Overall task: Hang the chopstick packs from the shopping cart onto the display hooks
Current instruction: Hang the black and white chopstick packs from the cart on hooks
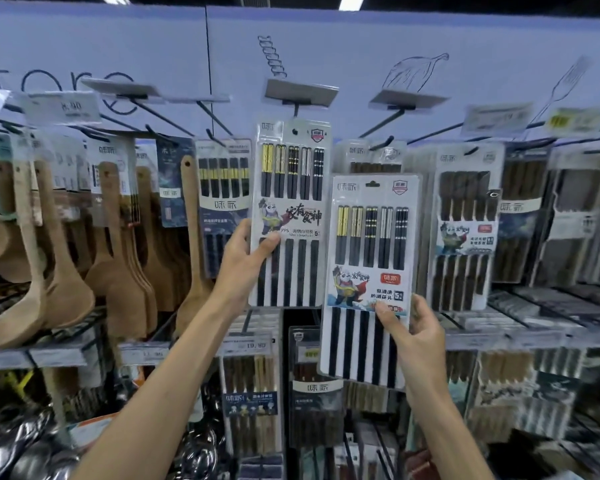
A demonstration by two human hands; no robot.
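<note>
Pinching the left edge of one pack [291,216], the left hand [246,261] holds its hole at a hook [296,110]; whether it is threaded is unclear. The right hand [414,329] grips a second pack [371,271] lower down, fingers hidden behind it, partly covering hung packs [465,220].

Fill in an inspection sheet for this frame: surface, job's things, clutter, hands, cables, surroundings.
Surface: no table; display wall with hooks.
Job's things: one chopstick pack raised to a hook under a tag holder, whether threaded cannot be told; second pack lower, off any hook; cart not in view.
Clutter: wooden spatulas, other hung packs.
Hands: left hand grips the first pack's left edge; right hand grips the second pack's lower right.
Cables: nothing seen.
Surroundings: store shelving, price tags, ceiling light.
</note>
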